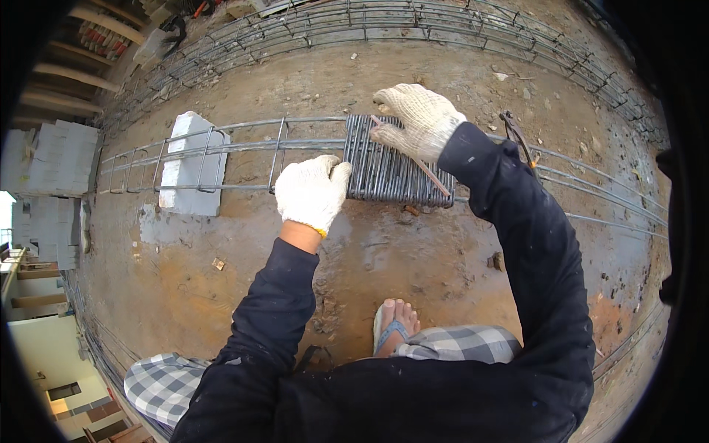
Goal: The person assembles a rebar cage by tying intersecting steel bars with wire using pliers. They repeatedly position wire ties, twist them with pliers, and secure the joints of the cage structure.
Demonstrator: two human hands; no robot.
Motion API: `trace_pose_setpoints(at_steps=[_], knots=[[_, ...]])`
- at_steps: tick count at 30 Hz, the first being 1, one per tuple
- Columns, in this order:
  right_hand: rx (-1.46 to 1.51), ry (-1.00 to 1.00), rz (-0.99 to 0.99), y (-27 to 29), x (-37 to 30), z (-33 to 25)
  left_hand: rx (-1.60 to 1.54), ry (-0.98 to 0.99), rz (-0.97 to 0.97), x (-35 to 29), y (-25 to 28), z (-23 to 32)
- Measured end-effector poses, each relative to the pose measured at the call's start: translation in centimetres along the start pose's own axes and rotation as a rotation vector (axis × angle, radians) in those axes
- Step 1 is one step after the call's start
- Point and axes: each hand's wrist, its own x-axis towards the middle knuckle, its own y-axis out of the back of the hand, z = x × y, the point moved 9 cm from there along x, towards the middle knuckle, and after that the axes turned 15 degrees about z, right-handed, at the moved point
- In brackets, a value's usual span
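A tight bundle of rectangular steel stirrups (395, 173) hangs around long reinforcing bars (255, 146). My left hand (314, 193), in a white knitted glove, is closed at the bundle's left edge, over the bars; what its curled fingers hold is hidden. Over the bundle's upper right is my gloved right hand (419, 122). A thin pinkish stick (434, 179) passes between its thumb and fingers and slants down across the stirrups. Left of my left hand, several stirrups (278, 151) stand spaced apart along the bars.
A pale block (193, 164) supports the bars on the left. Pliers-like tool (517, 136) with dark handles lies by the bars on the right. Another long rebar cage (362, 22) curves across the far side. Grey blocks (59, 159) are stacked at left; the muddy ground (221, 295) is wet.
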Motion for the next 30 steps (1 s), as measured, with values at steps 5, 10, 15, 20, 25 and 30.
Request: trace_pose_setpoints(at_steps=[5, 10, 15, 20, 25, 30], knots=[[0.100, -0.092, -0.641, -13.2, 4.9, 1.0, -0.322, 0.288, -0.215, -0.5, -2.3, -1.2], [0.221, -0.168, -0.663, -14.1, 3.9, 3.1, -0.809, 0.671, -0.310, -2.0, -5.2, -1.8], [0.234, -0.152, -0.651, -12.4, 2.1, 6.1, -0.890, 0.707, -0.360, -3.0, -7.1, 1.1], [0.262, -0.222, -0.596, -10.0, -0.8, 9.8, -0.954, 0.695, -0.448, -3.9, -8.8, 5.3], [0.112, -0.239, -0.156, -2.3, -0.9, 9.3, -0.952, 0.695, -0.397, -3.8, -8.8, 5.8], [-0.255, -0.435, -0.516, 2.9, -5.8, 10.4, -1.014, 0.712, -0.350, -3.4, -8.1, 3.7]])
